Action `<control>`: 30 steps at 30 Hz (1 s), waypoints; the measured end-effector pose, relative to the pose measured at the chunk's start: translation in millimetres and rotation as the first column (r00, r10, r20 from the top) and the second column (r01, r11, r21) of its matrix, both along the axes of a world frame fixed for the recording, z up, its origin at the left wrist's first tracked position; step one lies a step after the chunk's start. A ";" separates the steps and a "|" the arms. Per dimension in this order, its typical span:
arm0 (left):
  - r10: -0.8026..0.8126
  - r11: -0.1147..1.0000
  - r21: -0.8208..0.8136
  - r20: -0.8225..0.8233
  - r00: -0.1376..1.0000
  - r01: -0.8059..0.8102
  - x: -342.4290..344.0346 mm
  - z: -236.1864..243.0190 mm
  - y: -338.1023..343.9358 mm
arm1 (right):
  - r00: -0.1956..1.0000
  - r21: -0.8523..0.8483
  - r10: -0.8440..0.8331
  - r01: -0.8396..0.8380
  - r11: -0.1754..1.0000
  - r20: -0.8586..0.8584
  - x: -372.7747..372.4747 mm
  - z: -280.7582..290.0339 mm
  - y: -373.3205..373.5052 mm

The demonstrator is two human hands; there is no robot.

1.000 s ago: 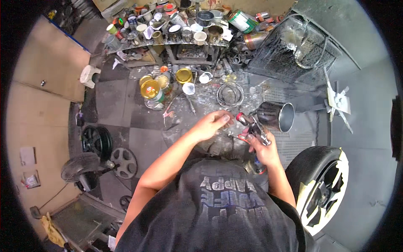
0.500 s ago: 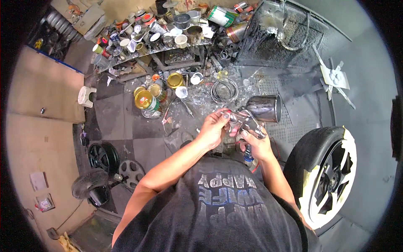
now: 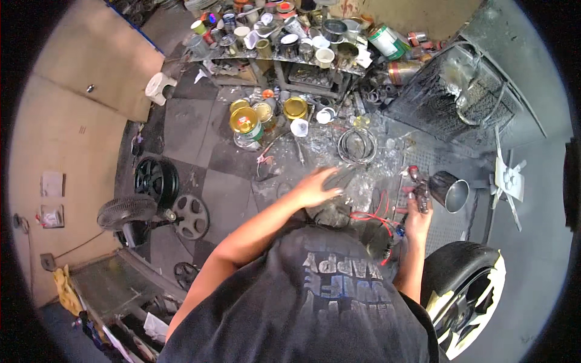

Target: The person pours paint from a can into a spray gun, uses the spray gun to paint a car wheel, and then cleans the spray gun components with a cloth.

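Observation:
My right hand (image 3: 418,219) grips a spray gun (image 3: 446,191) by its handle, held out to the right. The gun's dark metal cup points away to the right and a red part shows at its other end. Below the handle is a blue fitting, close to a thin red hose (image 3: 376,216). My left hand (image 3: 317,187) is empty over the floor in front of me, its fingers spread. To the right of my body stands a tire (image 3: 455,266) on a dark wheel, with pale masking tape and paper around the rim.
Ahead, a bench holds many cups and cans (image 3: 289,47). Open paint cans (image 3: 245,121) and a coiled wire (image 3: 357,145) are on the floor. At left are a white stool (image 3: 160,88), a fan (image 3: 127,213) and wheels (image 3: 156,179). A paint-crusted panel (image 3: 460,91) leans at far right.
My hands have moved apart: the left has let go of the spray gun and opened, while the right has carried the gun to the right. The whole view has shifted.

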State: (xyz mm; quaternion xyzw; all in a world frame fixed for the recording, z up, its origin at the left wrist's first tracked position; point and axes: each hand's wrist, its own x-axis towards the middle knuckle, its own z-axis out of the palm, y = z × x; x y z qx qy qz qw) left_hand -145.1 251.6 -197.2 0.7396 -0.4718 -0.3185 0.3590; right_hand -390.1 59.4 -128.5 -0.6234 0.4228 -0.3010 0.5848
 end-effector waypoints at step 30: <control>0.290 0.656 0.720 0.038 0.956 -0.227 423.9 -308.9 139.3 | 0.811 -0.067 -0.171 0.161 0.985 -0.560 311.8 9.5 -101.1</control>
